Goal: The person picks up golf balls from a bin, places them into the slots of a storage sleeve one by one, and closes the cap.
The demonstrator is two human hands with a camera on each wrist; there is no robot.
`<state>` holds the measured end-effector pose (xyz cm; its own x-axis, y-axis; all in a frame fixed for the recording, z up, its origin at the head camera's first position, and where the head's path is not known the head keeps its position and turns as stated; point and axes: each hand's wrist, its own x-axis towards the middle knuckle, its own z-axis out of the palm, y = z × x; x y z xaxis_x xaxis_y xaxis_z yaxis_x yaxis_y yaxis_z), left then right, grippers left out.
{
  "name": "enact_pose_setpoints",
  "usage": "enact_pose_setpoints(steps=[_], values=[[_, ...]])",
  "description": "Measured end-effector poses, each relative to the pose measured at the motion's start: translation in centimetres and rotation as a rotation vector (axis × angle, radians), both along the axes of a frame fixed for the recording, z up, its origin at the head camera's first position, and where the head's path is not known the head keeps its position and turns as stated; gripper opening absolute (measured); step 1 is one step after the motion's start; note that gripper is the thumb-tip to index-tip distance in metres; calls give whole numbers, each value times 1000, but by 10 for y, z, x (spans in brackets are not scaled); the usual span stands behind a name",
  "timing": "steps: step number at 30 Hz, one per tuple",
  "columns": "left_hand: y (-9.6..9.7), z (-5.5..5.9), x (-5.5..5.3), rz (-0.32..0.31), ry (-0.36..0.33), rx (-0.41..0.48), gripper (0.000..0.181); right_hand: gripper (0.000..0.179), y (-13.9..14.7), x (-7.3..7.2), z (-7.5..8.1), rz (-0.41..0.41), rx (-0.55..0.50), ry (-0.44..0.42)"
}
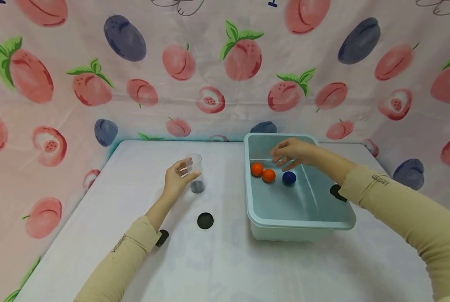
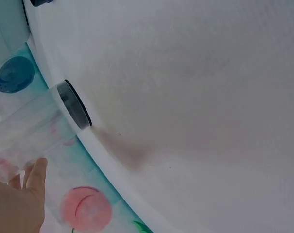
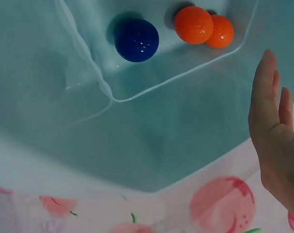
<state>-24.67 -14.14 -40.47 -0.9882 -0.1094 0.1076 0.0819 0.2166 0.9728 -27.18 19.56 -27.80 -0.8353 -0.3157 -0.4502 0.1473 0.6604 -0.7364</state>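
Note:
My left hand (image 1: 175, 178) grips a clear plastic cylinder (image 1: 194, 167) near its upper part, thumb on one side and fingers on the other. The cylinder stands upright on the white table, its dark bottom (image 2: 75, 104) visible in the left wrist view. Over the pale blue bin (image 1: 285, 233), my right hand (image 1: 294, 152) holds nothing, its fingers loosely extended. Below it in the bin lie a dark blue ball (image 1: 289, 178) and two orange balls (image 1: 257, 169), side by side. In the right wrist view, the right hand (image 3: 275, 136) is apart from the balls.
A round black lid (image 1: 205, 220) lies flat on the table (image 1: 225, 268) between the cylinder and the front edge. The bin's raised rim surrounds the balls on the right side. Behind the table hangs a fruit-print cloth (image 1: 210, 67).

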Motion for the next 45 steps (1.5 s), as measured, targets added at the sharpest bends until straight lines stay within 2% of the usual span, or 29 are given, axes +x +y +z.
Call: enact_pose_setpoints(steps=[13, 21, 29, 35, 38, 39, 41, 43, 45], values=[[-3, 1, 0, -15, 10, -34, 57, 49, 10, -16, -18, -140, 18, -83], [-3, -4, -2, -22, -16, -8, 54, 61, 11, -21, -37, -247, 70, -146], [-3, -3, -3, -29, -13, 17, 56, 65, 9, -30, -48, -306, 152, -139], [-3, -4, -5, -23, -4, -9, 54, 68, 16, -42, -57, -333, 213, -155], [-3, -3, -4, -11, -6, -20, 53, 68, 26, -58, -74, -322, 257, -161], [-3, -3, -4, -9, -11, -24, 53, 68, 33, -69, -84, -311, 266, -172], [-4, -3, -3, -6, -19, -30, 53, 63, 39, -77, -94, -305, 307, -175], [-4, -3, -4, -4, -21, -30, 54, 60, 41, -79, -98, -299, 336, -184], [-4, -4, -4, -8, -16, -27, 54, 56, 39, -73, -95, -298, 350, -203]])
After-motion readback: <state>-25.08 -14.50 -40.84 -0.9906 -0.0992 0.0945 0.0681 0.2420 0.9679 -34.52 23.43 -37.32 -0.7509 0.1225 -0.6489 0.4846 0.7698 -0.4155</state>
